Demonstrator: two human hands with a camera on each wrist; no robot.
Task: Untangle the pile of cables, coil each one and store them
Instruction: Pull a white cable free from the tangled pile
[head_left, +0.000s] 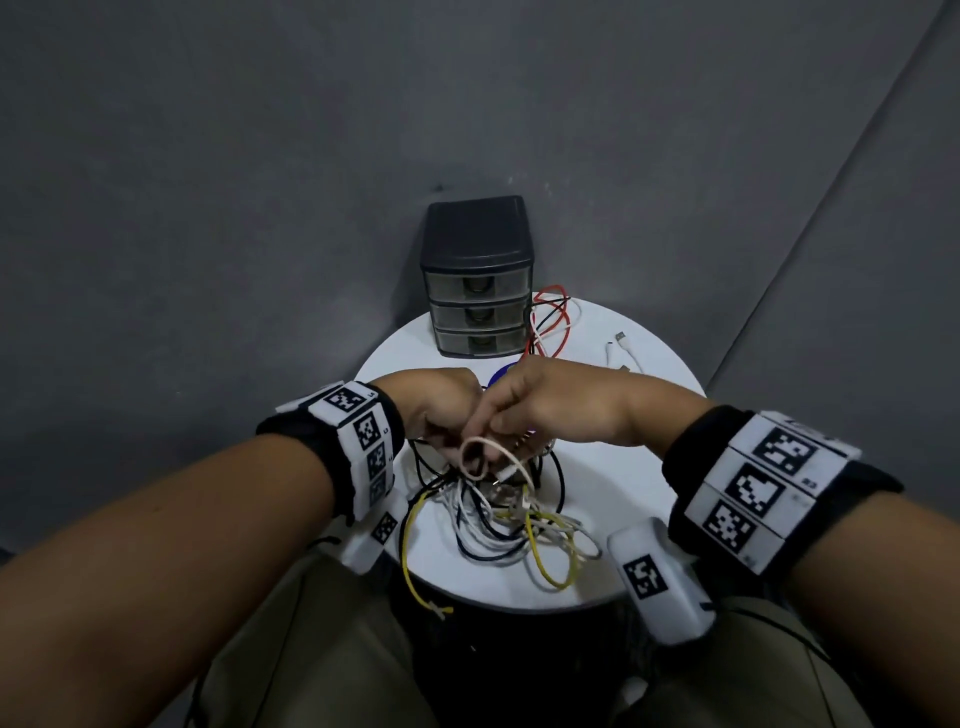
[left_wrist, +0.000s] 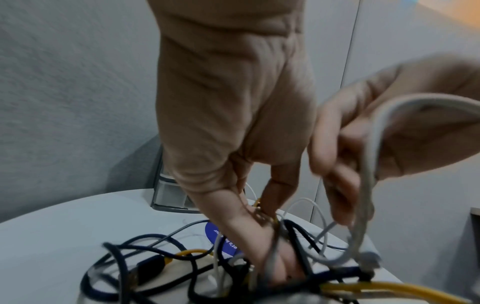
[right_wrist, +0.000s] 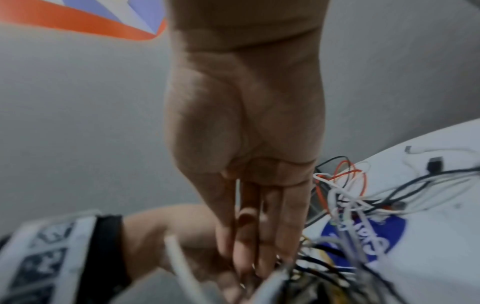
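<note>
Hands meet above pile (head_left: 498, 512): left hand (head_left: 441, 410) and right hand (head_left: 540, 405) fingers pinch white cable (head_left: 475, 457) coil. Keep loops even, draw slack gently from tangle.

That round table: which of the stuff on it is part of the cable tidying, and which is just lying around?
Part of the job:
- white cable, held by left hand and right hand
- tangled cable pile
- red, black and white wires
- drawer unit

Just there:
- blue sticker
- table
</note>
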